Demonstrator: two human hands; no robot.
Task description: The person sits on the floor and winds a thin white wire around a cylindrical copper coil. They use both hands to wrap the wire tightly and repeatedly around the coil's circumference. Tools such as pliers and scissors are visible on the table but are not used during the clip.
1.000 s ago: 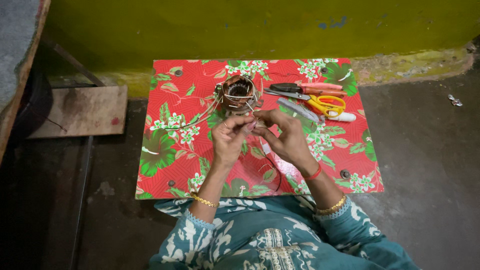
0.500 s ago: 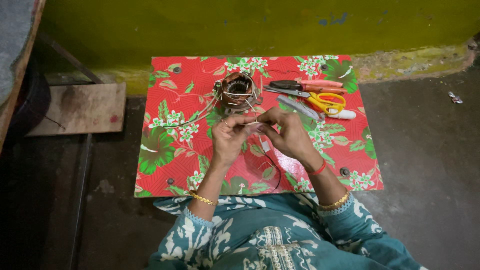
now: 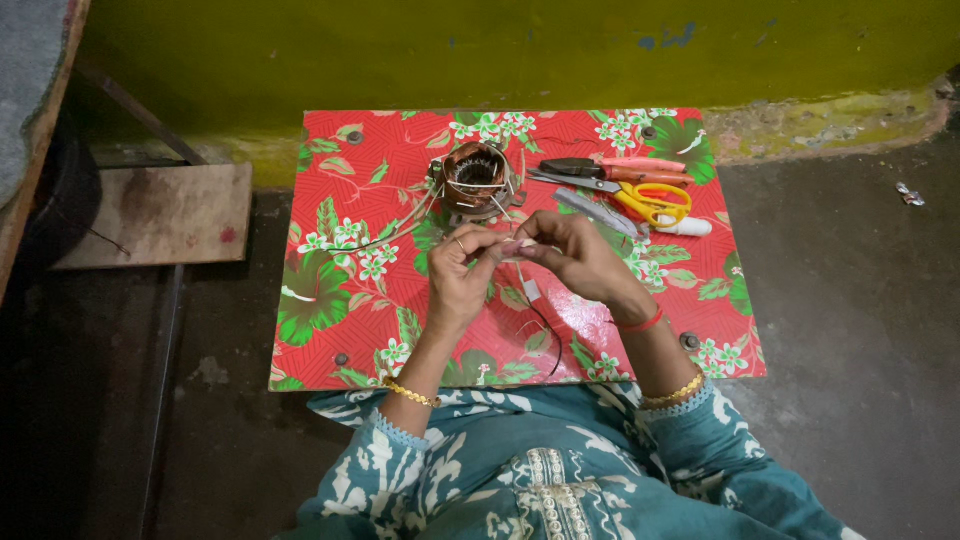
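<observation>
Both hands, left hand (image 3: 462, 262) and right hand (image 3: 572, 255), pinch a thin wire (image 3: 522, 246) off the motor coil (image 3: 476, 180); tugging hard could snap it.

Small pale wire end (image 3: 524, 246) pinched between both hands, thin dark wire (image 3: 545, 325) trailing below

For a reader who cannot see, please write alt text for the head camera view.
Two bare hands, left hand and right hand, pinch a small pale piece together above a red floral board. Behind them sits a round copper-wound coil, with yellow-handled scissors and pliers to its right.
</observation>
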